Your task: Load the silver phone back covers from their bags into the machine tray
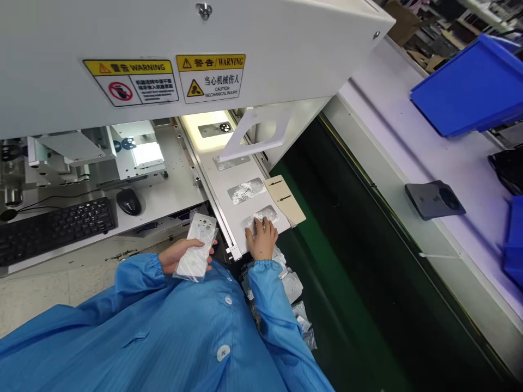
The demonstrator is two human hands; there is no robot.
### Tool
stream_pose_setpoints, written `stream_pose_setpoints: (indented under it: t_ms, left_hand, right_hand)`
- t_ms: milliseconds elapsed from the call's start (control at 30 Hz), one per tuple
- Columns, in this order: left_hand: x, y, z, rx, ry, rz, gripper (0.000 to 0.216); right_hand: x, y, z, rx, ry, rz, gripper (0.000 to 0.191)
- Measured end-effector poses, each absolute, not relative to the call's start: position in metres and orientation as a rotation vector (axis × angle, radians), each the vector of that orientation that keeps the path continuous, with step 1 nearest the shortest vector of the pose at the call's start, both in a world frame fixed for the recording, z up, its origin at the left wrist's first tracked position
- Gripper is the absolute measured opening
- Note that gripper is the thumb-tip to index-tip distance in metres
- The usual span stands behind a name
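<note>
One clear-wrapped panel [196, 258] sits in grip of left hand [180, 252]; right hand [262, 242], fingers spread, touches patterned panel [268, 212] beneath on conveyor [229, 177]. Likely step: panel positioning; next move probably calls for light touch.

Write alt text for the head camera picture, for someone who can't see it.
A person's left hand holds a pale, phone-shaped panel in clear plastic while the right hand rests on a patterned panel on a white track. More panels lie along it, below a white machine with two warning labels.
</note>
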State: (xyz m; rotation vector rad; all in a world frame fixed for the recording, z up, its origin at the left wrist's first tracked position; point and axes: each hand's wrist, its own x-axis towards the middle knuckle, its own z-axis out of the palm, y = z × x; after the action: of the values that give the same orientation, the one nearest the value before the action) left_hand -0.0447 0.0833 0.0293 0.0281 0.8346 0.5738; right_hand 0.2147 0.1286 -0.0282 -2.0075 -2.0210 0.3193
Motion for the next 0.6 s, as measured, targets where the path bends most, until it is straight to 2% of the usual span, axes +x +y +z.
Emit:
stream_pose_setpoints:
  t_ms: [233,367,433,600]
  left_hand:
    - [-0.026,0.102,0.024,0.110,0.807,0.444,0.043]
    - [-0.014,0.111,0.033,0.230,0.807,0.423,0.040]
    - [-0.002,0.113,0.040,0.322,0.799,0.380,0.038]
    - [0.023,0.108,0.048,0.578,0.739,0.111,0.032]
  right_hand:
    - [0.237,0.124,-0.029,-2.051,-1.934,0.347,0.047]
    - [0.233,0.126,-0.012,-1.961,-1.800,0.432,0.046]
    - [0.228,0.123,0.008,-1.790,-1.676,0.593,0.043]
    - [0.227,0.110,0.053,-1.418,-1.430,1.229,0.027]
